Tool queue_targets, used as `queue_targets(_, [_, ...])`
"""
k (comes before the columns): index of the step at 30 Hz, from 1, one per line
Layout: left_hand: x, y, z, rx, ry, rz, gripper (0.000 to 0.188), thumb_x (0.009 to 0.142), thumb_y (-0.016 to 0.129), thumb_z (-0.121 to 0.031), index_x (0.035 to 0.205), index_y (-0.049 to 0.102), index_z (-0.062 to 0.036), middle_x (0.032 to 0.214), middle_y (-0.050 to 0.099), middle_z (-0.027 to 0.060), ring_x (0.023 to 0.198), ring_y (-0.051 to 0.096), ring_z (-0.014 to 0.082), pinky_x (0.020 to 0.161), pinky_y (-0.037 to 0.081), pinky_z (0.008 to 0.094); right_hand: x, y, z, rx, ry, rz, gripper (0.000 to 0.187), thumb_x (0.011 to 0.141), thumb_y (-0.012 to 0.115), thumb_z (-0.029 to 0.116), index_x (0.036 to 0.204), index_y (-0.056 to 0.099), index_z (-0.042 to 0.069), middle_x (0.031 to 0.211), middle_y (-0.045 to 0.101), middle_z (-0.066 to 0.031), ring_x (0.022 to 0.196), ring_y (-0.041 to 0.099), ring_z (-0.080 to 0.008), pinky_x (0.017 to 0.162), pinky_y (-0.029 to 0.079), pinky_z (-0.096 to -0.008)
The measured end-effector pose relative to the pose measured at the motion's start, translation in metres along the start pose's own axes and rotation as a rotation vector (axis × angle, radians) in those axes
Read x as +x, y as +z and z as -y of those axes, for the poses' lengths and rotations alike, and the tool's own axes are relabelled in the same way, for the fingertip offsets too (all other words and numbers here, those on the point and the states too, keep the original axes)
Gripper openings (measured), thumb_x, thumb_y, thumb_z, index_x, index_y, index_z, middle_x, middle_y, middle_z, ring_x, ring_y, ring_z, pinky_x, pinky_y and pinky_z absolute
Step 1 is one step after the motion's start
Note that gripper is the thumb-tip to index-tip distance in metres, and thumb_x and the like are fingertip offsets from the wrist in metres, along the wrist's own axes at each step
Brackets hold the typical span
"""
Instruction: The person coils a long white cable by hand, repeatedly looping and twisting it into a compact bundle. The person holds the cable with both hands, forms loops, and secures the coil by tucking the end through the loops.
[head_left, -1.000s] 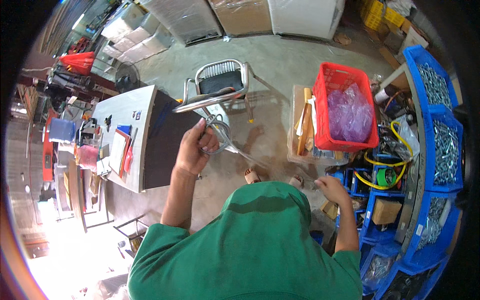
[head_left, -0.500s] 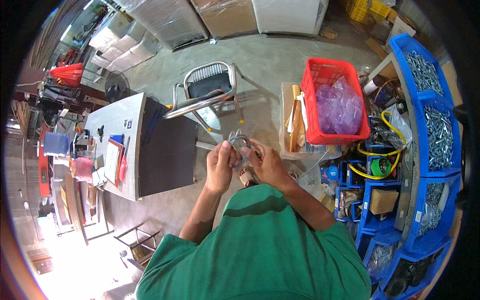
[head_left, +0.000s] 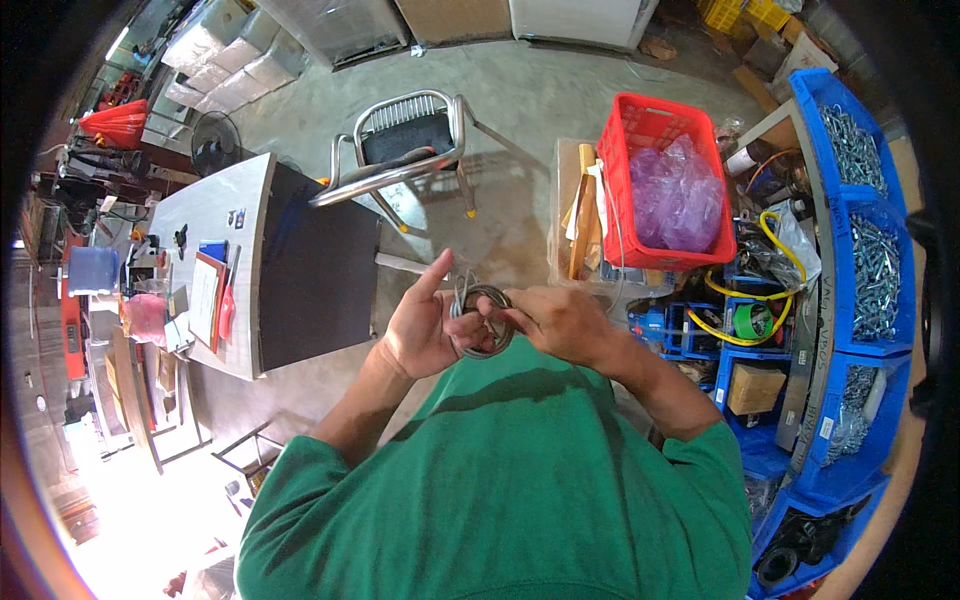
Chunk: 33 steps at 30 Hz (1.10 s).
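Observation:
A small coil of thin grey cable (head_left: 502, 345) is held before my green shirt, between both hands. My left hand (head_left: 425, 325) has its palm turned up and thumb sticking out, its fingers curled through the coil. At the coil's right side, my right hand (head_left: 565, 325) is closed, its fingertips pressed against the loops. A thin pale strand (head_left: 617, 240) curves up from beside my right hand, in front of the red crate (head_left: 668, 255); whether it joins the coil is hidden.
To the left stands a grey desk (head_left: 240, 290) with a clipboard (head_left: 207, 300). A metal-framed chair (head_left: 405, 155) is ahead. Blue bins (head_left: 875, 275) of screws line the right, near a yellow hose (head_left: 725, 340). The red crate holds purple plastic bags.
Both hands have come closer to my body, and the coil now shows as a round ring. My left hand has turned palm up with its thumb out. The pale strand has swung upward.

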<state>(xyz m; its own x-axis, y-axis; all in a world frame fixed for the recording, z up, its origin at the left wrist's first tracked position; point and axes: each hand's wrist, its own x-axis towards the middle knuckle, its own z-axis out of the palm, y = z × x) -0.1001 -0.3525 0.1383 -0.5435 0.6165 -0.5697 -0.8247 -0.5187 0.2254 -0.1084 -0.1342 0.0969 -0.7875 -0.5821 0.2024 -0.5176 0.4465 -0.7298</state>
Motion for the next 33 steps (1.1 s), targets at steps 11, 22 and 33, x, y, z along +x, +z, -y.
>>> queue_targets(11, [-0.005,0.025,0.006,0.063,0.006,-0.031,0.045,0.099,0.049,-0.043,0.066,0.047,-0.0119,0.046,0.024,-0.0057,0.045,0.026,0.0112,0.055,0.029,0.0277,-0.017,-0.071,0.008,0.167,-0.023,0.035,0.025,0.087,0.071,0.029,0.08,0.066,0.005,0.064,0.058,-0.0104,0.055,0.057,-0.0259,0.052,0.042,-0.0381])
queue_targets(22, [0.009,0.023,-0.007,1.164,0.322,-0.181,0.026,0.103,0.045,-0.022,0.105,0.062,-0.0022,0.063,0.046,0.0012,0.047,0.043,0.0101,0.046,0.036,0.0267,0.001,-0.052,0.026,0.341,0.051,-0.062,0.021,0.089,0.07,0.022,0.084,0.067,0.001,0.074,0.065,-0.0121,0.064,0.062,-0.0242,0.059,0.047,-0.0344])
queue_targets(33, [-0.001,0.025,-0.023,1.931,0.628,0.381,0.031,0.081,0.061,-0.008,0.11,0.055,-0.0012,0.095,0.053,0.0201,0.079,0.06,0.041,0.07,0.049,0.0478,0.011,-0.062,0.033,0.276,-0.082,-0.02,0.02,0.087,0.071,0.022,0.082,0.065,0.003,0.075,0.064,-0.0119,0.068,0.064,-0.0301,0.06,0.048,-0.038])
